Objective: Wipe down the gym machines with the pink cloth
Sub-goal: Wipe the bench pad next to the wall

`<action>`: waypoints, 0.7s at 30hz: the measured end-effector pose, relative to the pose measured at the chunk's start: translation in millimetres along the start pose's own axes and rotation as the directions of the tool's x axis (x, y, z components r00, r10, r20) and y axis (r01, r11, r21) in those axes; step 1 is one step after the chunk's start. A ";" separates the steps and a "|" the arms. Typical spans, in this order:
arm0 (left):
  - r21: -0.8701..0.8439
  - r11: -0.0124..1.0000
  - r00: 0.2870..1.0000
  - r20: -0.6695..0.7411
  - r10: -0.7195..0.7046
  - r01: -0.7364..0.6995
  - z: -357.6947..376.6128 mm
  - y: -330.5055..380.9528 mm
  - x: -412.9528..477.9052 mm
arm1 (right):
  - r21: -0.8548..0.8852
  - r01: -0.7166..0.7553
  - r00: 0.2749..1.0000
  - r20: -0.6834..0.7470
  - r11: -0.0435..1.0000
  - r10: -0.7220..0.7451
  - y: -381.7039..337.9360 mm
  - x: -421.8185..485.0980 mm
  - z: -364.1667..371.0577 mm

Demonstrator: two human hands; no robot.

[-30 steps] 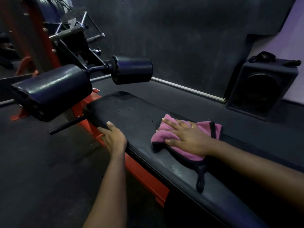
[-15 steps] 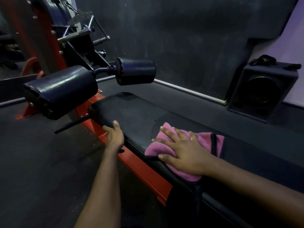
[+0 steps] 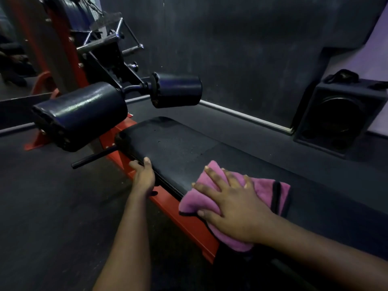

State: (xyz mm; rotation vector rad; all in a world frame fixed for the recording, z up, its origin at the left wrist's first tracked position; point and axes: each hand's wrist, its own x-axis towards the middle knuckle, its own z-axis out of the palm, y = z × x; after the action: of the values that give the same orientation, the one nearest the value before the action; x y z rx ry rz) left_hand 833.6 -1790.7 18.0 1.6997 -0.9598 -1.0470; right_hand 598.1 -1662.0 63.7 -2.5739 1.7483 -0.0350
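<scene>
Two points of contact with the black bench pad (image 3: 172, 148). At far left, beyond a large black roller pad (image 3: 84, 114) with a smaller one (image 3: 178, 89) to its right. Nearer, clasps the bench pad's near rim with the left hand (image 3: 143, 175): thumb laid on top, fingers down the side, their tips hidden under the edge; wrist straight, forearm reaching up from the near edge of view over the dark floor. Just right of that hand, the red frame (image 3: 184, 219) running beneath the pad. Farther right, presses the pink cloth (image 3: 266, 187) flat onto the pad top with the right hand (image 3: 235, 208): palm down, fingers straight and spread wide, nothing curled round the fabric. Cloth bunched under the palm, its near part hanging over the pad's near edge. Forearm coming in from the near right. At far right, against the wall, a black speaker (image 3: 340, 114).
</scene>
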 end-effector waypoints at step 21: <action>0.004 1.000 0.987 -0.161 0.021 -0.021 14.3 -2.9 -2.9 | 0.006 -0.082 0.997 -0.011 0.997 0.082 0.7 45.1 1.2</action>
State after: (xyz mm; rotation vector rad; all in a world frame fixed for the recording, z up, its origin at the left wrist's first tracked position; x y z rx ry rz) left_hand 819.7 -1791.3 12.5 1.7435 -0.8725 -0.8803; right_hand 614.1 -1704.2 62.6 -2.5008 1.8530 -0.0526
